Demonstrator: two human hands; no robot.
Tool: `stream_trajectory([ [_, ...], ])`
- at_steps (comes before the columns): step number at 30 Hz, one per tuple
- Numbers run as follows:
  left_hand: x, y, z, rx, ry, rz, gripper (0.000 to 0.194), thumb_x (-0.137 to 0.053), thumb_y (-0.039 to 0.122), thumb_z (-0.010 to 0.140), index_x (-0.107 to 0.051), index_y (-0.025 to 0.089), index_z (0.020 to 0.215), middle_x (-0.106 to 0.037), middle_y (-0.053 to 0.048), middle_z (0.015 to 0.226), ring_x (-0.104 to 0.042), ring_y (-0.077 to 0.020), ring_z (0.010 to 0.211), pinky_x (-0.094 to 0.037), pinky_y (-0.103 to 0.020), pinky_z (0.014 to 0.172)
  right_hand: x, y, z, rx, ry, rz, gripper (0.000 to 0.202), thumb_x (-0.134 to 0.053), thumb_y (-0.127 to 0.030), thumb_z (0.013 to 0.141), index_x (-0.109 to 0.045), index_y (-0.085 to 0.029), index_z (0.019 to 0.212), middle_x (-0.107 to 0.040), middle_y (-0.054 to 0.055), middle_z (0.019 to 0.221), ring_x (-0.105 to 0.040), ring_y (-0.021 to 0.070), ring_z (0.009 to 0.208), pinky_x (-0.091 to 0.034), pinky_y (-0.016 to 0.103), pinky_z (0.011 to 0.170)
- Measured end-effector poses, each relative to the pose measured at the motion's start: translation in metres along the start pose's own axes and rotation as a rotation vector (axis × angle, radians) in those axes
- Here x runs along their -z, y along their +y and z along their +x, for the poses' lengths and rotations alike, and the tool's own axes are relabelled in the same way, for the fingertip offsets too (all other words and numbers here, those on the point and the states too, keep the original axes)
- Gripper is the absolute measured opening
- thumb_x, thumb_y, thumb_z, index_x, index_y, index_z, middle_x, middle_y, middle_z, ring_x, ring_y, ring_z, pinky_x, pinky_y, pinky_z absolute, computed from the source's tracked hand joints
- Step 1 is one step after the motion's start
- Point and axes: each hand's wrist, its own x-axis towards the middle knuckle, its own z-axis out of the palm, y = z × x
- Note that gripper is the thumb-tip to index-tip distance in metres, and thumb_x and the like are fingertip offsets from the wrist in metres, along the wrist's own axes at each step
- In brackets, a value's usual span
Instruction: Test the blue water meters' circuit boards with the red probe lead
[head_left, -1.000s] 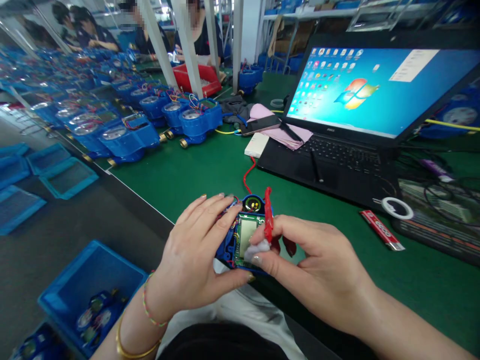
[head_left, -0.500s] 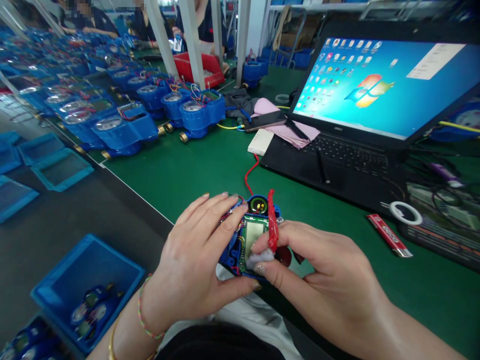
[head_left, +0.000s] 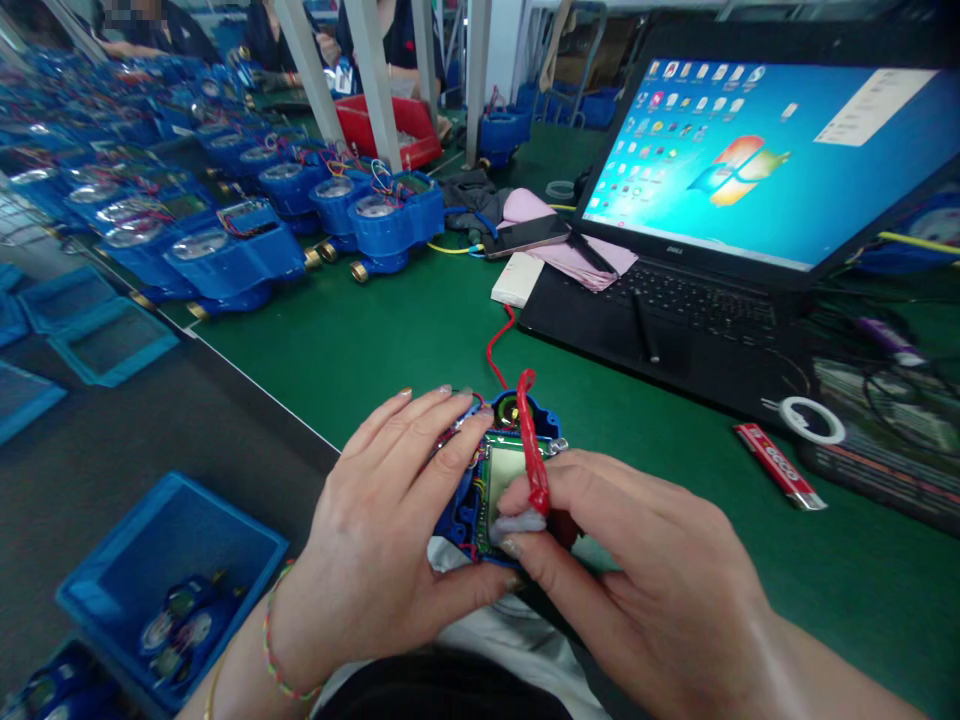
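Observation:
A blue water meter (head_left: 466,505) lies in front of me with its circuit board and small display (head_left: 505,470) exposed. My left hand (head_left: 390,525) is wrapped over its left side, fingers along the far edge and thumb at the near edge. Between the thumb and fingers of my right hand (head_left: 652,560) is a soft greyish wad (head_left: 519,525), pressed against the lower part of the display. A shiny red strip (head_left: 531,430) rises from the wad. Beyond the meter, a red cable (head_left: 491,350) runs to a small white box (head_left: 517,279).
A laptop (head_left: 720,180) stands at the right, near a red-and-white tube (head_left: 778,466) and a white ring (head_left: 811,420). Many blue meters (head_left: 232,250) fill the bench's left. A blue bin (head_left: 247,535) with meters sits lower left. Co-workers (head_left: 390,50) are at the back.
The red strip's top has tilted slightly left as my right hand shifts a little left with the wad. My left hand keeps its hold on the meter.

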Motion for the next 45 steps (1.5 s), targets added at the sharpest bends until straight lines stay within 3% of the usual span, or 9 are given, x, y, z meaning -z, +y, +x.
stream_trajectory([
  [22, 0.0003, 0.0018, -0.0007, 0.003, -0.015, 0.005, 0.067, -0.060, 0.047, 0.076, -0.045, 0.011, 0.130, -0.048, -0.012, 0.136, -0.040, -0.0251, 0.129, -0.025, -0.043, 0.113, -0.0053, -0.0006, -0.0014, 0.045, 0.071, -0.096, 0.013, -0.049, -0.012, 0.086, -0.059, -0.016, 0.079, -0.065, 0.002, 0.075, -0.059, 0.0152, 0.068, -0.046, 0.025, 0.066],
  [45, 0.0008, -0.0004, -0.0013, -0.031, -0.005, 0.102, 0.072, -0.058, 0.045, 0.076, -0.036, 0.013, 0.136, -0.045, -0.011, 0.138, -0.040, -0.0252, 0.128, -0.028, -0.044, 0.111, -0.0102, 0.0051, 0.0004, 0.100, 0.079, -0.079, 0.015, -0.046, -0.010, 0.084, -0.058, -0.015, 0.077, -0.061, 0.003, 0.069, -0.056, 0.0160, 0.062, -0.047, 0.027, 0.058],
])
